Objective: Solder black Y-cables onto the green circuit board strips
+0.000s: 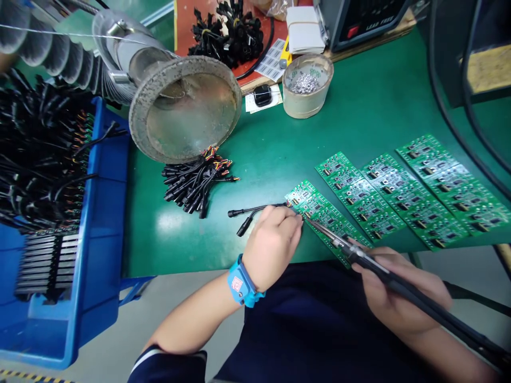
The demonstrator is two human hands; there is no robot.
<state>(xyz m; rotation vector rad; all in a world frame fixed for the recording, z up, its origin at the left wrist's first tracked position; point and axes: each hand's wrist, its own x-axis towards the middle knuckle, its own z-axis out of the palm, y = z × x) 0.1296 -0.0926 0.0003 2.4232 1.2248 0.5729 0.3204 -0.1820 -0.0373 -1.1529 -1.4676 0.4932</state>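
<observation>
My left hand [273, 231], wearing a blue wrist strap [241, 283], is closed in a pinch at the edge of a green circuit board panel [325, 213]. From under its fingers a short black connector cable [255, 210] sticks out to the left, with a second plug end beside it. The wire ends at my fingertips are partly hidden. A soldering iron [361, 258] lies in the grip of my right hand [399, 290], its tip pointing at the board close to my left fingertips. Three more board panels [359, 199] lie to the right.
A round fume extractor hood [187, 109] hangs over a pile of black cables [195, 183]. Behind stand a tub of metal shavings [307, 103] and a soldering station [367, 26]. A blue crate [101, 229] full of cables is at left. Thick black cords [443, 114] hang at right.
</observation>
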